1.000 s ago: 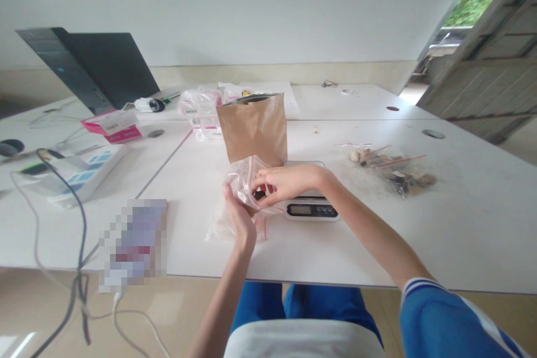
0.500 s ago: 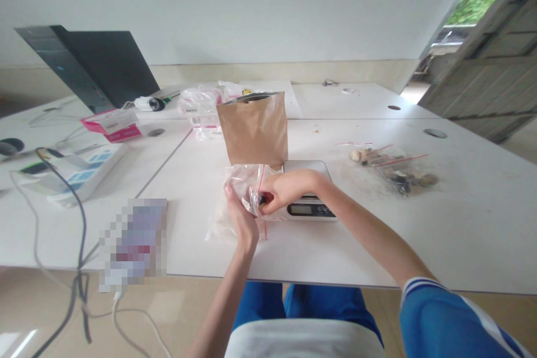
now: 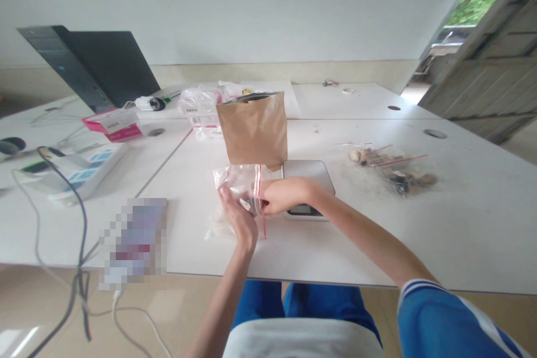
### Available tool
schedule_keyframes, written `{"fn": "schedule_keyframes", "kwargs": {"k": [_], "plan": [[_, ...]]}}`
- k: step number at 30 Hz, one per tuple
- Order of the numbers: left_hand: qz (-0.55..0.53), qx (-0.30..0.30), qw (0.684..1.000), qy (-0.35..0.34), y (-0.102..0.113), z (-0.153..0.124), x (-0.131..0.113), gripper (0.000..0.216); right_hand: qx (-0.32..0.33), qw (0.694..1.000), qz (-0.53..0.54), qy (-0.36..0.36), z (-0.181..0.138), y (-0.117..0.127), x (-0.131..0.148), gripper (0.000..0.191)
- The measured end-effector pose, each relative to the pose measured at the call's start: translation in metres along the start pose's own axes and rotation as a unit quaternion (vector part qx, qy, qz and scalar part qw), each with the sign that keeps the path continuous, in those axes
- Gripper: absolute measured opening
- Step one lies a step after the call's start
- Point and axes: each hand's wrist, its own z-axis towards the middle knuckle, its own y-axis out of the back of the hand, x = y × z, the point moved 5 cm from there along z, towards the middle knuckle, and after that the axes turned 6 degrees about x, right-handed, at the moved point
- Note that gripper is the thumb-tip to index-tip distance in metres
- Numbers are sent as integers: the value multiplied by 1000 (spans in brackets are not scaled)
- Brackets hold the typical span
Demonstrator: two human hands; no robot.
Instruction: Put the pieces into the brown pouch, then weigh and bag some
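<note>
My left hand (image 3: 240, 219) grips a clear zip-lock bag (image 3: 239, 177) from its left side, its red-lined mouth turned to the right. Through that mouth reach the fingers of my right hand (image 3: 283, 196), curled and partly hidden by the plastic. Something small and dark shows at those fingers, too unclear to name. Beneath the hands, more clear plastic bags (image 3: 216, 228) lie flat on the table. A digital kitchen scale (image 3: 308, 170) stands just behind my right hand, which covers part of it. An open brown paper pouch (image 3: 254, 134) stands upright behind the bag.
Zip-lock bags with brownish dried pieces (image 3: 400, 176) lie to the right. On the left are a power strip (image 3: 90, 170), a blurred-out phone-like object (image 3: 140, 235) with a cable, pink boxes (image 3: 117, 124) and a black computer case (image 3: 92, 67). Plastic-wrapped packs (image 3: 201, 103) sit behind the pouch.
My right hand has pushed slightly left, its fingers deeper in the bag's mouth. The bag and my left hand have shifted a little left, and the bag looks more spread out.
</note>
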Motion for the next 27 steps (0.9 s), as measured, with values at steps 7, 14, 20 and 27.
{"fn": "schedule_keyframes", "kwargs": {"k": [7, 14, 20, 27], "plan": [[62, 5, 998, -25, -1, -1, -9, 42, -20, 997, 56, 39, -1, 4, -15, 12], [132, 12, 990, -40, -2, 2, -14, 44, -34, 984, 151, 84, -21, 15, -23, 19], [139, 48, 989, -19, -4, 3, -22, 42, -79, 981, 160, 80, -38, 30, -28, 24], [137, 58, 989, 1, 6, 6, -27, 44, -100, 981, 140, 90, -25, 28, -22, 18]]}}
